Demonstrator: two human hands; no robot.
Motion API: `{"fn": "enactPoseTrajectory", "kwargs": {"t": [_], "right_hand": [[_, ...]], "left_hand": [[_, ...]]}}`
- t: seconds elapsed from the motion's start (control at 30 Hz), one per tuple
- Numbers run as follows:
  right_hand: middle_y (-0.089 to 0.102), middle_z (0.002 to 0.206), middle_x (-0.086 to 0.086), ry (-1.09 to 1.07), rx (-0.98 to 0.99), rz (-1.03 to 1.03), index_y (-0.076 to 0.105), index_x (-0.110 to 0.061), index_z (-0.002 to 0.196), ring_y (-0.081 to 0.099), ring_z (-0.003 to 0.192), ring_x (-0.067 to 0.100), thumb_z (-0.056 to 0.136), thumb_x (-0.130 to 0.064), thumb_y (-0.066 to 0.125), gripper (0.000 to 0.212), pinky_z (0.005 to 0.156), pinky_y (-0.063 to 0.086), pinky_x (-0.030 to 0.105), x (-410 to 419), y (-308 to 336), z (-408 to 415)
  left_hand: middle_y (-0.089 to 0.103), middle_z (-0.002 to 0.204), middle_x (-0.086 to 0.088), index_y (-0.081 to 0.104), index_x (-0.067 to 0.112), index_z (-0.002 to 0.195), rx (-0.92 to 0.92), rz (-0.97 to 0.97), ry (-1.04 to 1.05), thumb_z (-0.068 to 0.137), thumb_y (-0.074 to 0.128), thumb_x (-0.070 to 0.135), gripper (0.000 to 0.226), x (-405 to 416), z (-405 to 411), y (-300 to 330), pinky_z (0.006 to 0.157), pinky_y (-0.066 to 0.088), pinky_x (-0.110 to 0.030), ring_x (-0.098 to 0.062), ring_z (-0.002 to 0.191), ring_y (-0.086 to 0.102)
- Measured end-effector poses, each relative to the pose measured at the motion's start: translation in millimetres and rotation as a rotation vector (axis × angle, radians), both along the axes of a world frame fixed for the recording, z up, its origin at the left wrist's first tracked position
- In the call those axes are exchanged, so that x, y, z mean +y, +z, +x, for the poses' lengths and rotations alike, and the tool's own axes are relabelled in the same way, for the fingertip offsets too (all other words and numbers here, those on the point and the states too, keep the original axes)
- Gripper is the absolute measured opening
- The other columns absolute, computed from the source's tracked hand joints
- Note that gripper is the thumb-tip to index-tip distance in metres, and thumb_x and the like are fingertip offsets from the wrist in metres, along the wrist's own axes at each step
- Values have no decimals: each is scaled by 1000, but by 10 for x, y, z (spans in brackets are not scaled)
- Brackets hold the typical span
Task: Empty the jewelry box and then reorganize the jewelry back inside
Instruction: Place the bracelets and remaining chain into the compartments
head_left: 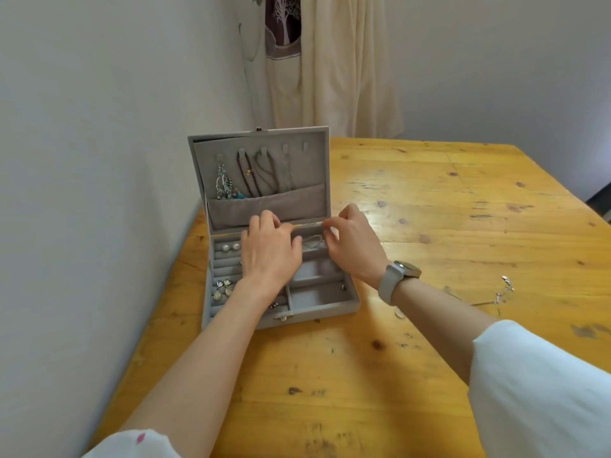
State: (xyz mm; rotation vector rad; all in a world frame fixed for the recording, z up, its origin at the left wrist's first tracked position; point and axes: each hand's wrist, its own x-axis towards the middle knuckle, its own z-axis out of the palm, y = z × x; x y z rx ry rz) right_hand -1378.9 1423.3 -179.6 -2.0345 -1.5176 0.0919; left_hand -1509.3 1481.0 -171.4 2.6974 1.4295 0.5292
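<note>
Sleeves nearest. Both hands, left (269, 249) and right (350, 241), pinch a thin chain (312, 242) over the box (317, 307): refill step; next, lay it untangled.

Plain white walls (82, 127) are seen on the left and at the back, meeting in a corner. A cream curtain (347, 67) is hung in that corner, with a dark tree-print panel (282, 21) next to it. The surface (446, 200) is made of yellow-orange knotty wood planks, scuffed and marked with dark spots; its left edge is set close to the left wall. A soft glare is reflected on the wood near its centre. A dark gap (600, 200) is visible at the far right edge.
</note>
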Motion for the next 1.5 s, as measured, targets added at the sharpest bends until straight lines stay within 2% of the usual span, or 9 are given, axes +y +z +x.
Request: {"fn": "enactPoseTrajectory", "kwargs": {"t": [0.27, 0.4, 0.5, 0.67, 0.97, 1.13, 1.23, 1.4, 1.5], "right_hand": [[57, 100, 4, 37, 218, -36, 63, -11, 107, 53, 90, 14, 88, -9, 53, 22, 75, 35, 14, -1128, 192, 298], [61, 94, 0, 94, 227, -241, 66, -16, 97, 53, 83, 14, 87, -8, 53, 18, 69, 37, 7, -1929, 225, 429], [53, 93, -6, 149, 170, -515, 57, -29, 93, 47, 90, 13, 84, -17, 56, 15, 83, 40, 24, -2441, 223, 496], [42, 103, -3, 146, 99, -740, 51, -31, 94, 35, 100, 13, 81, -22, 58, 18, 89, 32, 28, -2942, 146, 529], [53, 84, -8, 130, 212, -402, 51, -18, 91, 48, 81, 17, 90, -10, 49, 8, 68, 37, 22, -2904, 67, 432], [58, 85, -2, 115, 219, -20, 58, -6, 95, 54, 76, 17, 88, -2, 53, 10, 67, 42, 15, -2628, 163, 351], [59, 91, -2, 57, 126, 166, 61, -3, 104, 54, 76, 13, 88, -1, 53, 18, 71, 47, 20, -2371, 214, 336], [65, 82, 2, 113, -273, 117, 66, -10, 90, 50, 76, 19, 86, -7, 56, 11, 61, 46, 31, -1892, 368, 222], [61, 81, -3, 220, -28, 95, 67, -11, 92, 46, 70, 12, 87, -8, 56, 13, 65, 42, 21, -1632, 472, 109]], "left_hand": [[62, 110, -8, 67, 13, 105, -294, -24, -271, 82, 48, 25, 32, -1221, 78, -12, 84, 43, -40, -27, 104, 56], [40, 142, -8, 46, 21, 132, -44, -211, -413, 89, 36, 41, 48, -1888, 232, -239, 106, 25, -48, -27, 134, 30], [4, 156, -1, 14, 31, 145, 193, -252, -380, 94, 26, 50, 55, -2088, 327, -404, 112, -4, -50, -23, 142, -7], [1, 156, 0, 8, 35, 145, 266, -200, -340, 93, 16, 54, 56, -2137, 340, -503, 112, -10, -50, -22, 142, -9], [14, 154, 1, 24, 33, 142, 160, -190, -347, 93, 27, 52, 53, -2138, 312, -502, 113, -6, -44, -19, 142, 1], [51, 134, 1, 59, 23, 117, -392, -633, -282, 92, 50, 22, 27, -2034, 282, -323, 111, 16, -32, -15, 132, 34], [58, 121, 5, 60, 20, 115, -645, -855, -251, 90, 52, 11, 28, -1887, 191, -137, 90, 38, -21, -11, 113, 52], [60, 113, 6, 53, 22, 122, -662, -848, -259, 88, 57, 13, 35, -1600, 59, 20, 80, 48, -20, -6, 99, 57], [64, 107, 5, 54, 24, 116, -613, -911, -293, 87, 60, 19, 30, -1413, -22, 98, 80, 48, -22, -6, 96, 59]]}}
